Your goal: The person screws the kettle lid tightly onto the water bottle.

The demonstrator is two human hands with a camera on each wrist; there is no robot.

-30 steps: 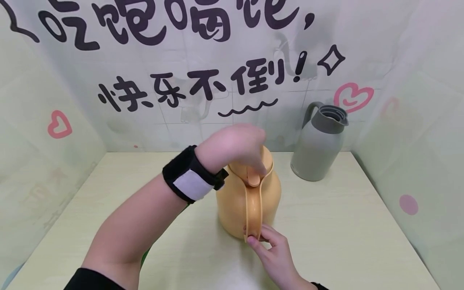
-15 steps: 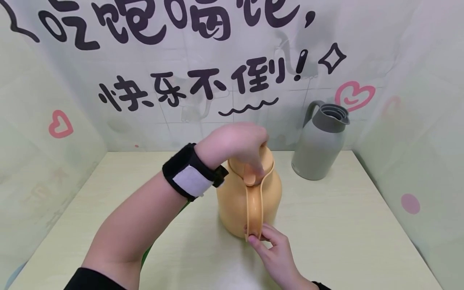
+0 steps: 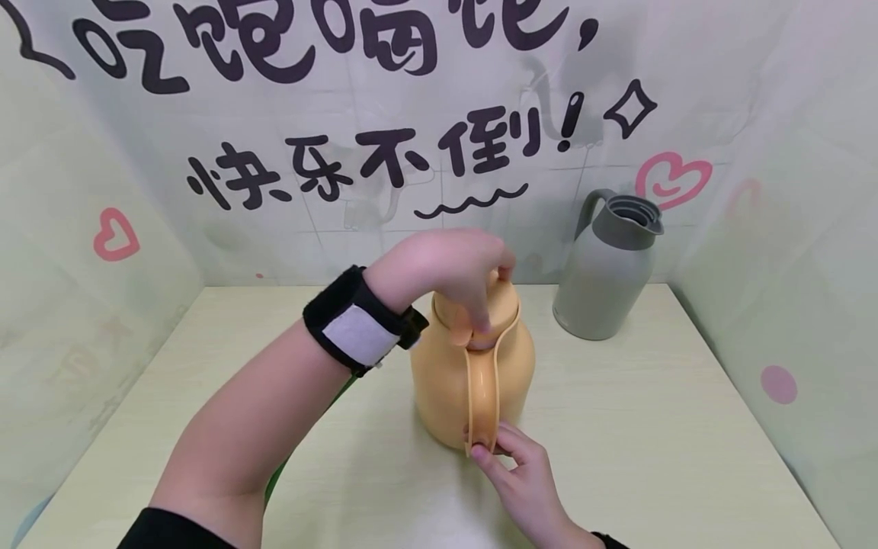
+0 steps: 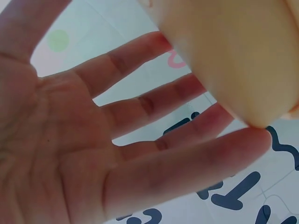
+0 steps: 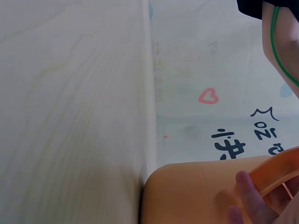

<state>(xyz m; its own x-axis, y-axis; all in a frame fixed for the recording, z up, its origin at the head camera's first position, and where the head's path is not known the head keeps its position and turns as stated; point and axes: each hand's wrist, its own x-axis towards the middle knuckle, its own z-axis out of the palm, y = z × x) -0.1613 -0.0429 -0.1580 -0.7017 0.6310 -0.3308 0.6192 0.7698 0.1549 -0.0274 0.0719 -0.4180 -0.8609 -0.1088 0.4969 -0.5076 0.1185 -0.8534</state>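
An orange-yellow thermos jug (image 3: 439, 389) stands upright on the table, its handle (image 3: 483, 396) towards me. My left hand (image 3: 456, 263) reaches over the top and grips the round lid (image 3: 504, 305), thumb on the near side and fingers on the far side. The lid's small tab (image 3: 461, 328) sits left of the handle. In the left wrist view the fingertips (image 4: 254, 137) touch the pale orange lid (image 4: 233, 56). Down at the handle's lower end, my right hand (image 3: 524, 476) pinches it between thumb and fingers. The right wrist view shows the jug's side (image 5: 177, 196) close by.
A grey thermos jug (image 3: 604, 282) with a dark grey collar stands at the back right, its top uncovered. The pale wooden table (image 3: 617, 442) is bounded by printed cloth walls (image 3: 274, 229) behind and at both sides.
The lid has turned with my left hand, its tab swinging left away from the handle. My right hand keeps its hold on the handle, and the jug stays in place.
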